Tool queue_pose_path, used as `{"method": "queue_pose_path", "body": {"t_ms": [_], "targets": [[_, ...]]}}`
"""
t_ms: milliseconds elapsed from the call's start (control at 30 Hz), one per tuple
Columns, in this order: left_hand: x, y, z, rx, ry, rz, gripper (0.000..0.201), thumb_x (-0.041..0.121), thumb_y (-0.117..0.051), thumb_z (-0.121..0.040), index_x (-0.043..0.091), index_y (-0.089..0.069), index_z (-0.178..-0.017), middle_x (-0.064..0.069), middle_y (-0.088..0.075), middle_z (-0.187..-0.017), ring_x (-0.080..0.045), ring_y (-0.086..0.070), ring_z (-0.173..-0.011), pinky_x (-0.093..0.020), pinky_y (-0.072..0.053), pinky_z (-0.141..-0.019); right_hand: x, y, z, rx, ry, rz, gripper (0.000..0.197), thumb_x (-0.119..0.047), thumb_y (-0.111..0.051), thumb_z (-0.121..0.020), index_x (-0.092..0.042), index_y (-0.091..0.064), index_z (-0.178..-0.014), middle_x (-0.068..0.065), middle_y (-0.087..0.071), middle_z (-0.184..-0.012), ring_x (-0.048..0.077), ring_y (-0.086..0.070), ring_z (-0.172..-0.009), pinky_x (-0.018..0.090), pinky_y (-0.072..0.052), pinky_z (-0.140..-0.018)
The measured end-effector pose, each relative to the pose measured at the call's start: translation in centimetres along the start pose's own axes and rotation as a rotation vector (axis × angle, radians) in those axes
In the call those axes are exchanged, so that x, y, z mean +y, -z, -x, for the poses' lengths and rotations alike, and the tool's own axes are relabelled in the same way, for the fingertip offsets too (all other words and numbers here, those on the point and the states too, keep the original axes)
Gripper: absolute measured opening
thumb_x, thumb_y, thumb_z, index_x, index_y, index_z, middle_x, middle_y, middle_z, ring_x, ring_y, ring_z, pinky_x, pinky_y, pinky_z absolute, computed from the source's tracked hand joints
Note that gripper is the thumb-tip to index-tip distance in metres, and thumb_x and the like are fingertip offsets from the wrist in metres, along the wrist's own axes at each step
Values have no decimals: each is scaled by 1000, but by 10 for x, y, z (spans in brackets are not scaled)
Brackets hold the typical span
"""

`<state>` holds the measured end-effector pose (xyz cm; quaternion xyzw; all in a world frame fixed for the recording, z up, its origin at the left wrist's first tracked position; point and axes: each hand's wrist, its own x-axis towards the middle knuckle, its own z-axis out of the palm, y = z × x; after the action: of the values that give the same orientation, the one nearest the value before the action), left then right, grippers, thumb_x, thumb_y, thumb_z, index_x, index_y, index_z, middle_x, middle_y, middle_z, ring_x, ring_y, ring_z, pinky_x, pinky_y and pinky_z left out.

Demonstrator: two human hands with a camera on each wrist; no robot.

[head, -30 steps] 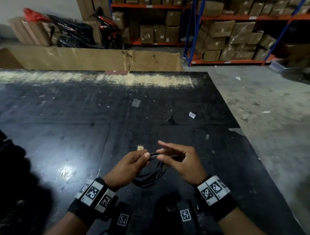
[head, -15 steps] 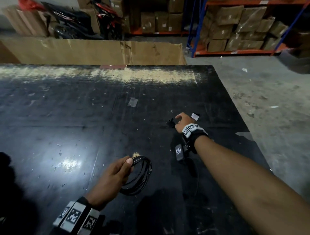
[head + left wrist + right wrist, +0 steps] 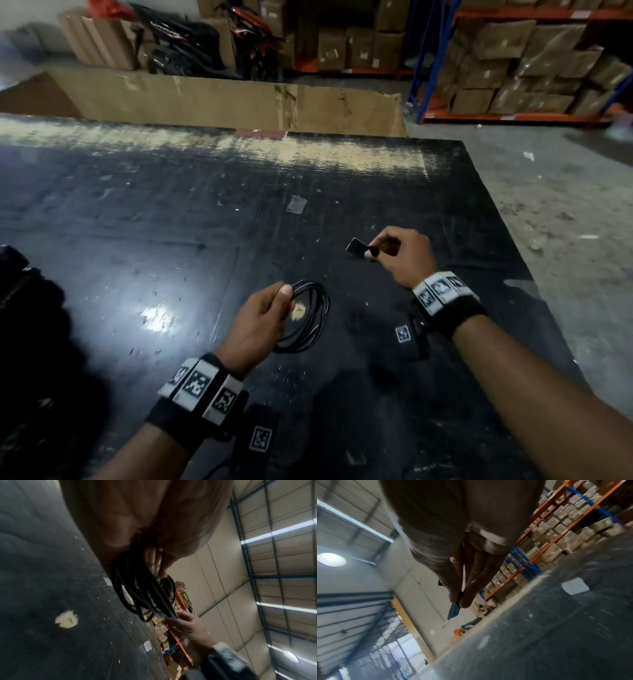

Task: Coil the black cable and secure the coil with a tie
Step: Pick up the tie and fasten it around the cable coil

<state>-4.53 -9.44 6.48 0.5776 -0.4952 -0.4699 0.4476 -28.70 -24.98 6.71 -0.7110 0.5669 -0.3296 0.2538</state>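
Here my left grip clasps the light, springy cable coil near the table's right edge; my right grip pinches the limp tie, which I'd wrap beside that clasp.

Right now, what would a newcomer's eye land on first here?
The left hand pinching a coiled black cable just above the scuffed black table, near its front. To the right and farther off, the right hand pinches a small black tie in the air.
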Motion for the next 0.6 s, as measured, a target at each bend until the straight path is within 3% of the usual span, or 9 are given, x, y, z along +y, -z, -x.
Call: {"method": "queue_pose_path", "body": {"t_ms": [133, 200, 300, 400, 500, 600], "targets": [[6, 2, 4, 64, -63, -146, 42, 58, -44, -91, 24, -59, -73, 15, -46, -50, -6, -39, -49, -35, -33, -59, -53, 36, 71, -25, 137, -326, 10, -5, -83, -80, -3, -75, -85, 10, -80, -79, 21, -80, -72, 48, -65, -75], [9, 2, 8, 84, -95, -213, 42, 53, -42, -96, 23, -61, -74, 17, -50, -49, -5, -42, -49, -37, -36, -61, -75, 45, 105, -69, 166, -401, 10, -5, -83, -80, -3, -76, -86, 10, -80, -81, 23, -80, -73, 52, -65, -75], [17, -2, 16, 120, -151, -309, 35, 33, -43, -108, 18, -63, -84, 23, -59, -53, 1, -48, -48, -32, -37, -59, -92, 46, 140, -106, 177, -361, 10, -8, -86, -78, -10, -77, -82, 3, -81, -79, 17, -80, -74, 51, -65, -74], [27, -6, 28, 149, -216, -394, 18, 30, -46, -108, 18, -53, -96, 12, -56, -63, -1, -51, -56, -33, -40, -59, -100, 35, 157, -85, 153, -263, 11, -14, -87, -76, -18, -76, -76, -3, -80, -74, 14, -79, -70, 48, -64, -70], [37, -9, 42, 124, -279, -383, 11, 26, -46, -108, 15, -46, -107, 9, -54, -66, -1, -52, -53, -24, -39, -55, -103, 21, 165, -44, 115, -204, 12, -18, -86, -76, -19, -74, -74, -5, -79, -71, 9, -77, -68, 41, -64, -69], [45, -13, 55, 122, -347, -391, 13, 24, -45, -108, 11, -43, -107, 4, -51, -64, -4, -48, -53, -18, -37, -50, -108, 8, 169, 32, 81, -161, 13, -18, -87, -75, -18, -74, -74, -8, -78, -69, 2, -74, -67, 22, -61, -66]]}}
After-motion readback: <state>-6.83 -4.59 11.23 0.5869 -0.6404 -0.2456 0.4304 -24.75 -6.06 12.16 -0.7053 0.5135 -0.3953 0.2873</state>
